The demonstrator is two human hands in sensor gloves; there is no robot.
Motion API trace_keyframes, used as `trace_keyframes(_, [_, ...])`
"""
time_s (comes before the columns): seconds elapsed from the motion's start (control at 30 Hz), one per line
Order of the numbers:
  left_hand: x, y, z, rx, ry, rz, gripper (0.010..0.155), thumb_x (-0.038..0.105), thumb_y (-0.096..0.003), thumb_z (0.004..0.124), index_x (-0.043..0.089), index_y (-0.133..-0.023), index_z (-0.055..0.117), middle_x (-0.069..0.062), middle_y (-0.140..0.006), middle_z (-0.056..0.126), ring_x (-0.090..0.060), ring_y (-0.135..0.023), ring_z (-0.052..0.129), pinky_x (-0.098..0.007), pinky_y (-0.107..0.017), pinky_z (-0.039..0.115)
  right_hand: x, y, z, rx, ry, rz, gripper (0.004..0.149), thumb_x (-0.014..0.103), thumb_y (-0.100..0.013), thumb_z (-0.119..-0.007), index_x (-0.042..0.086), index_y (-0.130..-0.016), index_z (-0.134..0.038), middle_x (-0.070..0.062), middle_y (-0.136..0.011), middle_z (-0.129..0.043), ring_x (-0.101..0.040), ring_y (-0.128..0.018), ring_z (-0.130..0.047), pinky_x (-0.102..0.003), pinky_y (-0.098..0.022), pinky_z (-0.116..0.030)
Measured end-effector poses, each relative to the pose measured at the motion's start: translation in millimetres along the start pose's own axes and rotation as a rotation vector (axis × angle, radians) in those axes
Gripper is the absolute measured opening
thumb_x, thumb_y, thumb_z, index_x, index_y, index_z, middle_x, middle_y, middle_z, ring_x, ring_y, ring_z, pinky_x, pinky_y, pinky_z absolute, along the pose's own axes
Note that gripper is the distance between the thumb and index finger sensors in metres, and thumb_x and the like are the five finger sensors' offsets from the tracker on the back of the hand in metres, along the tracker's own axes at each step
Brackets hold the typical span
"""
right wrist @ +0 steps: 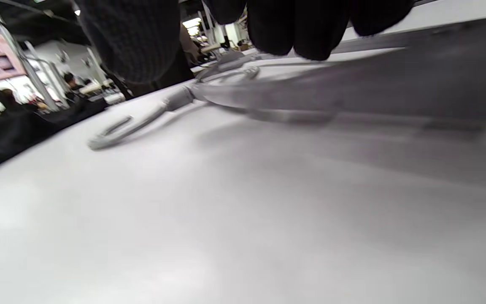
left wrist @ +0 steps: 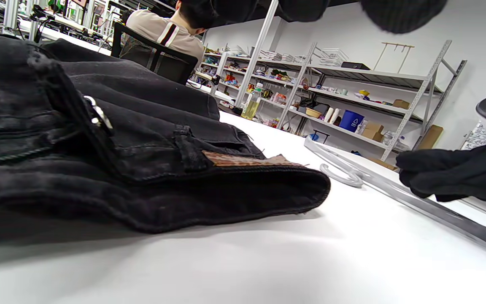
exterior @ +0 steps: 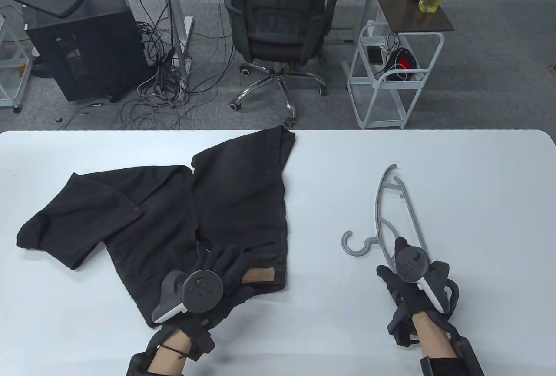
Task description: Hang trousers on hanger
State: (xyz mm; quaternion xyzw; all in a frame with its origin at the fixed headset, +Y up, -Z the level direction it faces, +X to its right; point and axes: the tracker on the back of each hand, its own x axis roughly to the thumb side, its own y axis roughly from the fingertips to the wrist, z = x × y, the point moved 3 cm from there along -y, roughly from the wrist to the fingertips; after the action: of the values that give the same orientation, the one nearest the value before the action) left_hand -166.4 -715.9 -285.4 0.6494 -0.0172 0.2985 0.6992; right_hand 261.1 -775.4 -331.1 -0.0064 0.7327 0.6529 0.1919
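Observation:
Black trousers (exterior: 217,193) lie flat on the white table (exterior: 478,167), waistband towards me, one leg folded out to the left. My left hand (exterior: 226,263) rests flat on the waistband beside the brown leather patch (exterior: 258,275); the patch (left wrist: 247,159) and waistband fill the left wrist view. A grey plastic hanger (exterior: 399,202) lies to the right, its hook (exterior: 354,245) pointing left. My right hand (exterior: 397,263) lies over the hanger's near arm. In the right wrist view its fingers (right wrist: 298,25) hang over the bar; whether they grip it is unclear.
Beyond the table's far edge stand a black office chair (exterior: 278,24) and a white wire trolley (exterior: 391,76). White tabletop (exterior: 330,202) shows between the trousers and the hanger. The trousers' far leg reaches the far edge.

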Motion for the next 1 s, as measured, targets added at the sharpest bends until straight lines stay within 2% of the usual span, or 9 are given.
trace_keyframes(0.07, [-3, 1, -1, 0.005, 0.002, -0.008, 0.071, 0.06, -0.0513, 0.063, 0.031, -0.113, 0.041, -0.009, -0.121, 0.039, -0.04, -0.111, 0.035, -0.065, -0.074, 0.037, -2, -3, -5, 0.029, 0.042, -0.03, 0.079, 0.048, -0.042, -0.082, 0.021, -0.107, -0.048, -0.012, -0.106, -0.07, -0.034, -0.091, -0.077, -0.048, -0.068, -0.066])
trace_keyframes(0.2, [-6, 1, -5, 0.018, 0.005, -0.019, 0.071, 0.06, -0.0514, 0.063, 0.031, -0.113, 0.041, -0.009, -0.121, 0.04, -0.04, -0.111, 0.036, -0.065, -0.073, 0.037, 1, -4, -3, -0.013, 0.142, -0.06, 0.071, 0.042, -0.041, -0.087, 0.02, -0.103, -0.059, -0.007, -0.096, -0.081, -0.03, -0.081, -0.085, -0.045, -0.062, -0.072])
trace_keyframes(0.43, [-14, 4, -9, 0.034, 0.014, -0.049, 0.071, 0.06, -0.0513, 0.063, 0.031, -0.113, 0.041, -0.009, -0.121, 0.041, -0.041, -0.11, 0.037, -0.065, -0.073, 0.038, 2, -6, -4, -0.002, 0.186, -0.063, 0.061, 0.032, -0.043, -0.088, 0.019, -0.099, -0.067, -0.004, -0.085, -0.087, -0.027, -0.072, -0.089, -0.044, -0.058, -0.075])
trace_keyframes(0.8, [-46, 12, -21, 0.058, -0.013, -0.211, 0.072, 0.059, -0.051, 0.066, 0.029, -0.112, 0.043, -0.01, -0.12, 0.044, -0.042, -0.109, 0.04, -0.066, -0.072, 0.04, -4, -4, 10, -0.048, 0.035, -0.052, 0.059, 0.036, -0.044, -0.086, 0.02, -0.097, -0.066, -0.001, -0.081, -0.087, -0.024, -0.068, -0.091, -0.043, -0.057, -0.078])
trace_keyframes(1.0, [-64, 15, -20, 0.039, 0.03, -0.298, 0.073, 0.059, -0.0509, 0.067, 0.027, -0.113, 0.043, -0.011, -0.12, 0.043, -0.044, -0.109, 0.039, -0.067, -0.071, 0.039, -13, 1, 24, -0.102, -0.106, -0.052, 0.06, 0.03, -0.043, -0.089, 0.023, -0.097, -0.063, 0.001, -0.078, -0.084, -0.019, -0.064, -0.094, -0.039, -0.054, -0.081])
